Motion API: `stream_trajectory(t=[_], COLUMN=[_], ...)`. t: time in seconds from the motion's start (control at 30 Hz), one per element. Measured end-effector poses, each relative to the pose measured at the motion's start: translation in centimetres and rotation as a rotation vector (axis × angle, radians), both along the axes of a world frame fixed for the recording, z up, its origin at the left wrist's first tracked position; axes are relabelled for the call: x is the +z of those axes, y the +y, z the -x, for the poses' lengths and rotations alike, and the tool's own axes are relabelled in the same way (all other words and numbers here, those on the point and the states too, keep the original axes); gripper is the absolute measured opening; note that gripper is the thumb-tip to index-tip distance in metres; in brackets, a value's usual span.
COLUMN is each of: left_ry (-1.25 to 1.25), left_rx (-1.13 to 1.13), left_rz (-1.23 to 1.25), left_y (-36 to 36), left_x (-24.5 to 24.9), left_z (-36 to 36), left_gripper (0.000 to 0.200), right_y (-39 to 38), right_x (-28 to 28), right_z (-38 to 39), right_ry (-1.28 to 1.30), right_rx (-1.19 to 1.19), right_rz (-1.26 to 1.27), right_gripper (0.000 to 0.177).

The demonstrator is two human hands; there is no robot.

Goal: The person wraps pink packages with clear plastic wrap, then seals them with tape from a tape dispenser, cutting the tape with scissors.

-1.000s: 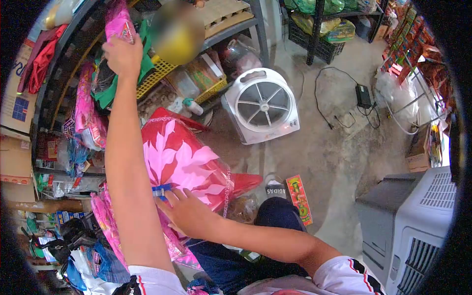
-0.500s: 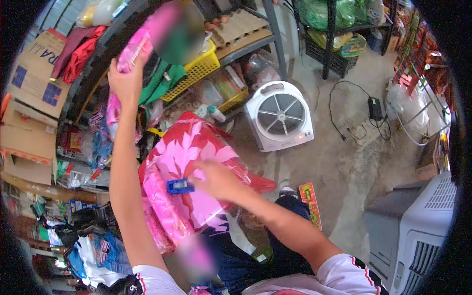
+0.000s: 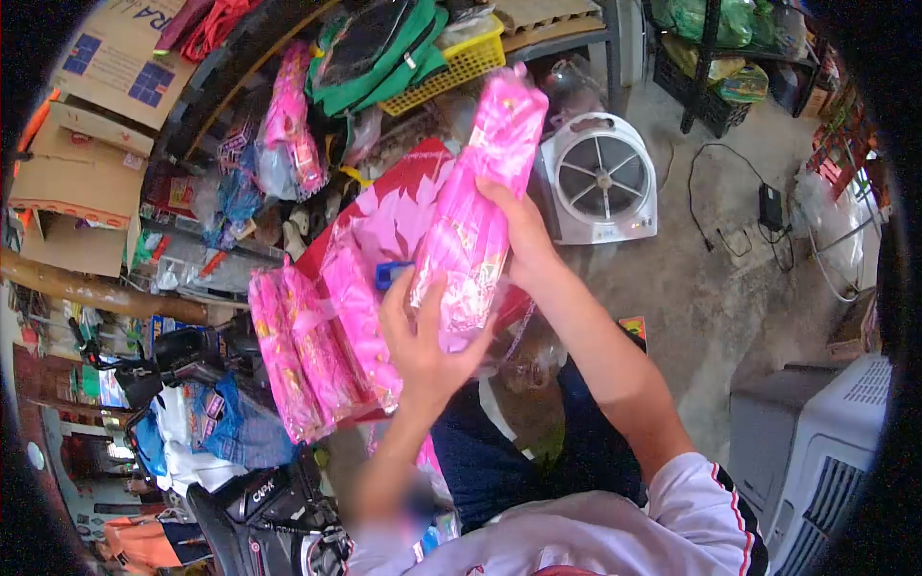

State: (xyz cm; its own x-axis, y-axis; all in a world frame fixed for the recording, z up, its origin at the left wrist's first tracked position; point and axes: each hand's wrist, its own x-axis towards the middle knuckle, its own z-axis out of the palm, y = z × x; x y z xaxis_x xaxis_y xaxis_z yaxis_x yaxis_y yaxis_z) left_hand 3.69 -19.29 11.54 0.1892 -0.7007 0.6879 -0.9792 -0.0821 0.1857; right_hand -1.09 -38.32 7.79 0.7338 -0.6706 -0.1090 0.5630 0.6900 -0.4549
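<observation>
A long pink package point(image 3: 473, 240) in glossy clear wrapping slants in front of me, held between both hands. My left hand point(image 3: 423, 341) cups its lower end, with fingers spread along the wrapping. Higher up, my right hand point(image 3: 517, 228) grips its right side, thumb lying on the front. Beneath it is a red cover point(image 3: 403, 197) with a large pink flower pattern. A small blue object point(image 3: 392, 276) shows beside the package, partly hidden. Several similar pink packages point(image 3: 317, 350) lie side by side to the left of my left hand.
A white box fan point(image 3: 600, 182) stands on the concrete floor to the right, near a black cable with an adapter point(image 3: 770, 206). Shelving behind bears a yellow basket point(image 3: 447, 72) and a green bag point(image 3: 379, 58). A grey appliance point(image 3: 826, 461) stands at lower right.
My left hand has come down from the shelf side with a pink package. My right hand has left the blue object and now grips the package. The view has shifted left.
</observation>
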Motion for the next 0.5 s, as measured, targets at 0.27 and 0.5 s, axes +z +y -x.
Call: stream_trajectory(t=[0.27, 0.5], left_ry=[-0.013, 0.020], left_rx=[-0.017, 0.025], left_rz=[-0.115, -0.158], left_y=[4.7, 5.1], left_x=[-2.0, -1.3], left_z=[0.0, 0.2], left_gripper=[0.055, 0.062], right_y=[1.4, 2.0], right_x=[2.7, 1.3], right_z=[0.3, -0.7], right_ry=[0.111, 0.140], right_rx=[-0.073, -0.054], right_rz=[0.336, 0.535], right_gripper=[0.052, 0.050])
